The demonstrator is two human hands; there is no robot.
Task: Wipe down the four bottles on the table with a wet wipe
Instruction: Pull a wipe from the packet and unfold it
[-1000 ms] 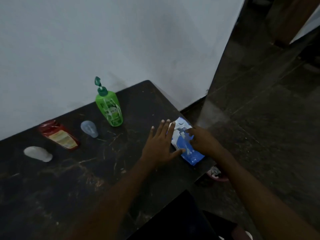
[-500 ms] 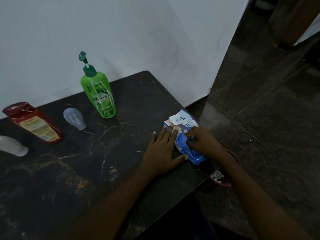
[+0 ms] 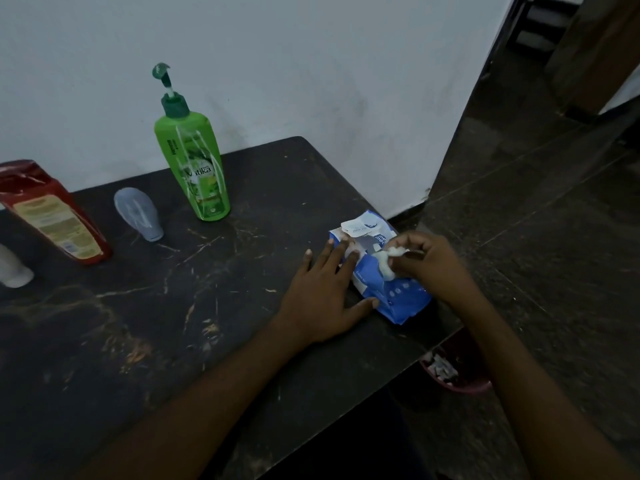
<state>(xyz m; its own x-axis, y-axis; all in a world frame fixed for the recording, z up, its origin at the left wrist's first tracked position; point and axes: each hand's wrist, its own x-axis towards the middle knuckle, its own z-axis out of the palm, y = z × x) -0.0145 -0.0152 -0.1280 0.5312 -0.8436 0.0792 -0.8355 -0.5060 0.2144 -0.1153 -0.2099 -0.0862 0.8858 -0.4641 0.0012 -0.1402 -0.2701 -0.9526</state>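
Wipe (image 3: 388,263) stands partly out of the pack (image 3: 398,296), pinched by right hand (image 3: 433,268) fingers (image 3: 412,241) just right of the opening. Left hand (image 3: 322,289), fingers straight, pins the pack to the surface (image 3: 207,306). Green bottle (image 3: 192,164), nearest of the four, stands well left of the pack; left hand nearer.

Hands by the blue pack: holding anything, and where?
The right hand pinches a white wet wipe by its upper end; the left hand just presses flat on the pack.
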